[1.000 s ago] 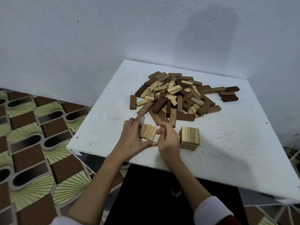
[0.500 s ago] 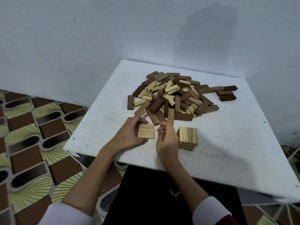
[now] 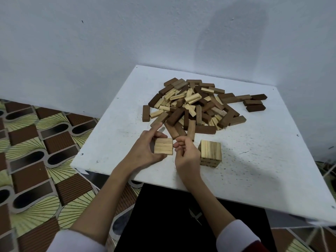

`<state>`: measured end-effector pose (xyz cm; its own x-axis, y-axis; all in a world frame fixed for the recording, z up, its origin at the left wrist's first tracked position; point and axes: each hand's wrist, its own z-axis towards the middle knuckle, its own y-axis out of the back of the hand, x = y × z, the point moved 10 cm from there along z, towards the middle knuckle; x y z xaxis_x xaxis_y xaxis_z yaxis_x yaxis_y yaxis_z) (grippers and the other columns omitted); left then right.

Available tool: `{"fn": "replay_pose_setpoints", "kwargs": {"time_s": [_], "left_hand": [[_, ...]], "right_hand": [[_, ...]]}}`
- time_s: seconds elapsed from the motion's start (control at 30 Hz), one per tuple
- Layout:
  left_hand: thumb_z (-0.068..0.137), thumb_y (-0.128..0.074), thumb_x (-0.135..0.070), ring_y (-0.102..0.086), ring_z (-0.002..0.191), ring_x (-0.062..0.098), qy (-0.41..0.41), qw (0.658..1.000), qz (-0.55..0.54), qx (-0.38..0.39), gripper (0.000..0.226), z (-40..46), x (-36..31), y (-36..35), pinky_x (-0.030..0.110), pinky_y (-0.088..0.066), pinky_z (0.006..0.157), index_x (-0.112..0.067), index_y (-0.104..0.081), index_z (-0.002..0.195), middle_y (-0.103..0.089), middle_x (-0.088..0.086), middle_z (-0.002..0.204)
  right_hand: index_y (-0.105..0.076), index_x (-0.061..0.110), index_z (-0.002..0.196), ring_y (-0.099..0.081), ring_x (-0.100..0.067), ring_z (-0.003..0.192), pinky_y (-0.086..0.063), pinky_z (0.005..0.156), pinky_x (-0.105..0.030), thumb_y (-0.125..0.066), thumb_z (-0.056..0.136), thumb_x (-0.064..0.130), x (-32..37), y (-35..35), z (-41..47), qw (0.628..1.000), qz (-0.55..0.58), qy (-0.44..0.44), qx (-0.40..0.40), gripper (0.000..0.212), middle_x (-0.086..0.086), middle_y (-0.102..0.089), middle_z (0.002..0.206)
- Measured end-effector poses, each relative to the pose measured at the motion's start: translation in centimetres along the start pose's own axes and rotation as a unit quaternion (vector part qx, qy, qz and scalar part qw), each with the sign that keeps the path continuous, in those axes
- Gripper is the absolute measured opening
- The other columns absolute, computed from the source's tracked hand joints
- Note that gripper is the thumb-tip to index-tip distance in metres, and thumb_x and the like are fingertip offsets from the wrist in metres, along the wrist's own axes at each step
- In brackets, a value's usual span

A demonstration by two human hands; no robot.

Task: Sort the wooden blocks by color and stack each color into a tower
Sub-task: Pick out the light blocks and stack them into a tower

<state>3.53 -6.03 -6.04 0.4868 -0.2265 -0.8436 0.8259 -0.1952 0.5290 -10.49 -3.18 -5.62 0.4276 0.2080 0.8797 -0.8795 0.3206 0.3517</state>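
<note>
Just left of centre, the left hand [image 3: 145, 148] pinches a flat set of pale blocks [image 3: 163, 146] side by side, thumb under the near edge, fingers curled over the far edge and the forefinger sticking out toward the pile. Its grip is narrow, closed round the set. The right hand [image 3: 187, 151] sits just beside the set's right edge, fingers curled in, fingertips [image 3: 177, 144] close to the wood; whether they touch it I cannot tell, and they hold nothing that shows.

Right of that hand, nearly touching its knuckles, a short pale tower [image 3: 210, 151] stands upright on the table [image 3: 254, 170], its top showing grain and its near side showing layered ends. Above the hands in the frame lies the pile [image 3: 196, 104], dark and pale blocks jumbled together, some overlapping. A few dark blocks [image 3: 254, 104] lie at the pile's right edge, toward the table's far right corner, and one dark block [image 3: 145, 113] lies apart at its left edge.

Both forearms rise from the bottom of the frame in white sleeves [image 3: 236, 233]. Patterned floor [image 3: 36, 160] fills the lower left, and a plain wall [image 3: 127, 42] fills the top.
</note>
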Motion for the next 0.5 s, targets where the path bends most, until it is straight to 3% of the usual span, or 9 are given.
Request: {"fn": "replay_pose_setpoints", "kwargs": {"time_s": [0.33, 0.5], "left_hand": [[0.067, -0.081, -0.006, -0.045, 0.118, 0.009, -0.004, 1.000, -0.017, -0.003, 0.094, -0.17, -0.05, -0.08, 0.015, -0.036, 0.098, -0.028, -0.031, 0.144, -0.054, -0.023, 0.111], [0.067, -0.081, -0.007, -0.044, 0.116, 0.007, -0.006, 1.000, -0.011, -0.006, 0.093, -0.14, -0.11, -0.09, 0.003, -0.031, 0.092, -0.026, -0.032, 0.144, -0.053, -0.025, 0.109]], "right_hand": [[-0.058, -0.001, 0.098, -0.053, -0.008, 0.074, -0.046, 0.068, -0.017, -0.042, 0.085, -0.013, -0.04, 0.06, 0.08, 1.000, -0.010, -0.003, -0.003, 0.025, -0.004, -0.057, 0.080], [-0.058, -0.001, 0.098, -0.053, -0.007, 0.074, -0.045, 0.068, -0.015, -0.042, 0.085, -0.014, -0.02, 0.04, 0.05, 1.000, -0.015, -0.004, -0.001, 0.025, -0.003, -0.056, 0.079]]}}
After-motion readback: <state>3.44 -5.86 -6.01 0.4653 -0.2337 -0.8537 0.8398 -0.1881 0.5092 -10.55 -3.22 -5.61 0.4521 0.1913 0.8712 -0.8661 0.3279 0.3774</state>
